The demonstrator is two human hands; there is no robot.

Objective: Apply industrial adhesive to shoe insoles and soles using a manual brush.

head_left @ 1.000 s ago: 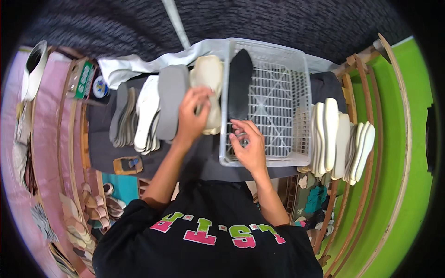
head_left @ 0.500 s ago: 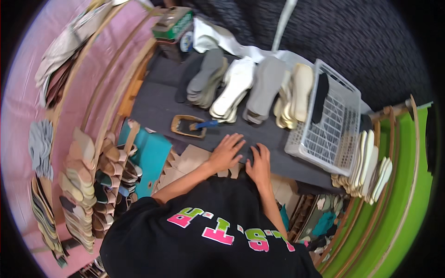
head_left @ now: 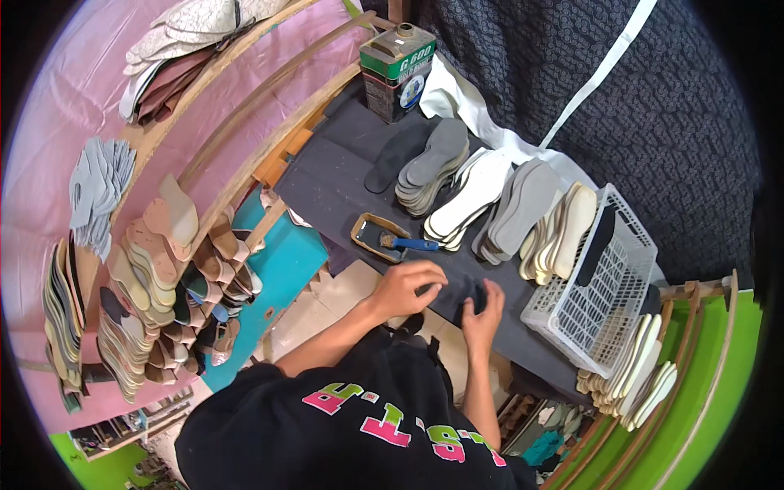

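My left hand (head_left: 408, 288) is at the near edge of the dark table, its fingers bent and apart from the thumb, holding nothing. To its right, my right hand (head_left: 483, 313) has thumb and fingers spread, also bare. Just beyond the left hand lies a brush with a blue handle (head_left: 418, 243), its head resting in a small tan-rimmed tray (head_left: 361, 237). Stacked shoe insoles lie in a row behind: grey (head_left: 435, 155), white (head_left: 472, 192), another grey stack (head_left: 523, 200) and cream (head_left: 574, 224). A single black insole (head_left: 390, 159) is beside the first stack.
A white plastic basket (head_left: 563, 322) at the table's right holds a black insole (head_left: 599, 245). A green and dark metal can (head_left: 398, 61) stands at the far left corner. Racks of insoles and shoe parts flank both sides; a dark patterned cloth (head_left: 686, 139) hangs behind.
The view has turned, so the table and its items appear lower and further right. My hands, laid flatter at the table edge before, now have more bent fingers.
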